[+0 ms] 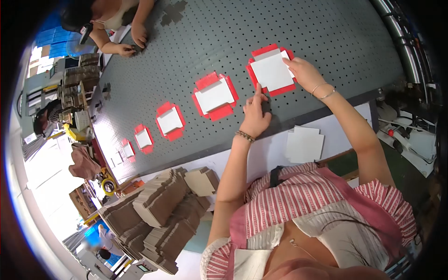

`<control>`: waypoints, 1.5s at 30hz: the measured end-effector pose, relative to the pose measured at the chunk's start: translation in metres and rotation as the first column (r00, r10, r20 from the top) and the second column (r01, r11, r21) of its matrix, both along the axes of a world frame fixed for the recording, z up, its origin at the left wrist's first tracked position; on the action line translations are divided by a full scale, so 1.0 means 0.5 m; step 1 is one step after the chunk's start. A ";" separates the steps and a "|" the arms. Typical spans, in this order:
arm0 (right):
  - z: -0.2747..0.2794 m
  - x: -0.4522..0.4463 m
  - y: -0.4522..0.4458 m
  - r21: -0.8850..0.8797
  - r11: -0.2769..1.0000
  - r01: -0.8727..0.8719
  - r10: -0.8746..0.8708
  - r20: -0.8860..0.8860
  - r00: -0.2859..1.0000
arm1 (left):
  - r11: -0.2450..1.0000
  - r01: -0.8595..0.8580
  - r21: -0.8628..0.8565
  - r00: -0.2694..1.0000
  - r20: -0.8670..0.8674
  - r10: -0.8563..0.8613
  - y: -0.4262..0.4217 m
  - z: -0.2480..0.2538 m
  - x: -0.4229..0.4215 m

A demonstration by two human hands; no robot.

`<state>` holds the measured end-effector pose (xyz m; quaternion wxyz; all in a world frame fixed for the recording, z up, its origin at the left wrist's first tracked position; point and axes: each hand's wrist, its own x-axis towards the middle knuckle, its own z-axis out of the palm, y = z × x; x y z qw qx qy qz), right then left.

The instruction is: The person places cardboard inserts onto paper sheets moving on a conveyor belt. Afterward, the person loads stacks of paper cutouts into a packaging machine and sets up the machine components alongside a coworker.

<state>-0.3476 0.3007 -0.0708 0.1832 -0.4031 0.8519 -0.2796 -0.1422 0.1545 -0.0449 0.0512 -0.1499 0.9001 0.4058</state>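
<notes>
On the perforated grey table, a white cardboard blank [272, 71] lies on a red cut-out sheet [283, 88], whose flaps stick out around it. My right hand [304, 74] grips the blank at its upper right edge, thumb on top; the other fingers are partly hidden. My left hand [255, 113] holds nothing. Its index finger is stretched out to the lower left corner of the blank, with the other fingers loosely bent. To the left, another white blank [214, 96] rests on a red sheet [220, 113], and several similar pairs continue down the table.
Stacks of grey-brown cardboard [161, 205] stand at my lower left. A pile of white blanks [304, 145] sits below the table edge before me. Across the table, a co-worker's hands [133, 44] handle small dark pieces. Metal rollers [410, 51] run along the right end.
</notes>
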 end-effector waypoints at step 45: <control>0.212 0.698 -0.311 -0.221 0.401 -0.889 0.862 -0.237 0.448 | -0.243 -0.799 0.550 -0.386 -0.159 0.909 0.096 0.056 0.732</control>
